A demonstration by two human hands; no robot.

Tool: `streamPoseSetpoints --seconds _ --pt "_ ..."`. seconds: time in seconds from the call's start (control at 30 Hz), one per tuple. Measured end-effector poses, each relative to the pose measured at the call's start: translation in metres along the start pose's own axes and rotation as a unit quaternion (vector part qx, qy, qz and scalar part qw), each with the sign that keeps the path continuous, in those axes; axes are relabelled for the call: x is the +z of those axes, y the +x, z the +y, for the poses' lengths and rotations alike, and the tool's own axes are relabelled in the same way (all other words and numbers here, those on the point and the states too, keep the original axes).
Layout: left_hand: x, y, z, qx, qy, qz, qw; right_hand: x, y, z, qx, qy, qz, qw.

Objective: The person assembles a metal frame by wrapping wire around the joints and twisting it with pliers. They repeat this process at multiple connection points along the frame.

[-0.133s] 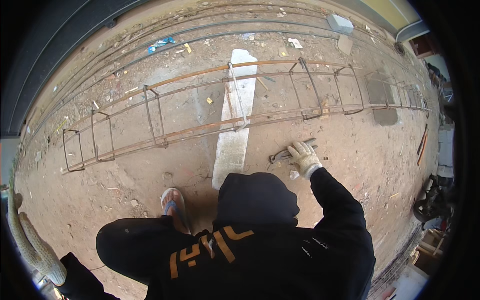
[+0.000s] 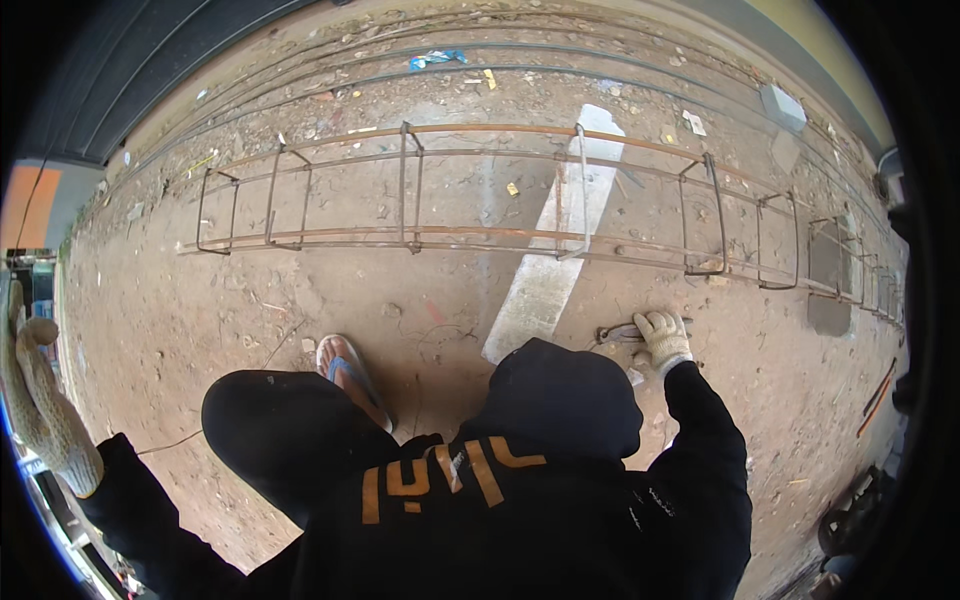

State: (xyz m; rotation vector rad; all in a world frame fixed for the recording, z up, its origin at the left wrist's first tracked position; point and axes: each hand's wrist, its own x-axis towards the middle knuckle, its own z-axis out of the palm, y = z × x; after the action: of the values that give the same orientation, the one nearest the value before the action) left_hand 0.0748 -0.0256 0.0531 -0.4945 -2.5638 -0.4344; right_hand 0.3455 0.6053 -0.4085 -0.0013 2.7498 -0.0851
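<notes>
Down on the bare brown ground (image 2: 250, 310), just right of the person's hooded head, lies the pair of pincers (image 2: 622, 332). They are dark grey metal, with a rounded, stubby head pointing left and slim handles running back to the right. The right hand (image 2: 661, 342), in a cream knitted glove, has its fingers curled over those handles, so its grip is narrow and filled by the tool; the head pokes out on one side and a handle tip on the other. I can't tell whether the pincers are lifted at all.

The left hand (image 2: 52, 425), gloved the same way, is out at the far left edge, fingers stretched upward and thumb apart. Its grip looks wide, and it is well away from the pincers.

Beyond the pincers stretches a long steel frame (image 2: 470, 232): thin bars, rusty orange-brown in places, with darker squared hoops spaced along them. It crosses over a pale slab (image 2: 535, 300) that slants toward the person, its surface whitish and stained. Toward the right the frame curves off and gets too small to follow.

A foot in a pale sandal (image 2: 358, 372) with blue straps is planted left of the slab. Farther back lie a crumpled blue wrapper (image 2: 437, 59) and a light grey block (image 2: 783, 107).
</notes>
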Motion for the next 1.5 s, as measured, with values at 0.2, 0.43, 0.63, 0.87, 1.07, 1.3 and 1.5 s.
streamPoseSetpoints --seconds 0.2,0.43,0.63,0.87,1.07,1.3,1.5 --pt "0.015 0.004 -0.006 -0.006 0.017 0.036 0.999 0.015 0.017 0.005 -0.009 -0.105 -0.092 0.990" --pt "0.029 0.018 -0.048 0.136 0.110 -0.016 0.984 -0.098 0.062 -0.114 -0.142 -0.081 -0.094 0.982" --pt "0.062 0.001 -0.085 0.036 -0.082 -0.084 0.992 -0.295 0.127 -0.288 -0.417 0.027 0.279 0.865" --pt "0.153 -0.053 -0.127 -0.167 -0.337 -0.251 0.892 -0.281 0.249 -0.396 -0.181 -0.008 0.050 0.982" --pt "0.189 -0.099 -0.160 -0.130 -0.441 -0.212 0.863 -0.271 0.266 -0.381 -0.183 -0.005 0.069 0.981" --pt "0.221 -0.133 -0.189 -0.242 -0.559 -0.277 0.743 -0.314 0.251 -0.402 -0.204 0.098 0.110 0.968" --pt "0.229 -0.144 -0.196 -0.162 -0.615 -0.224 0.738 -0.323 0.243 -0.426 -0.088 0.102 0.045 0.990"
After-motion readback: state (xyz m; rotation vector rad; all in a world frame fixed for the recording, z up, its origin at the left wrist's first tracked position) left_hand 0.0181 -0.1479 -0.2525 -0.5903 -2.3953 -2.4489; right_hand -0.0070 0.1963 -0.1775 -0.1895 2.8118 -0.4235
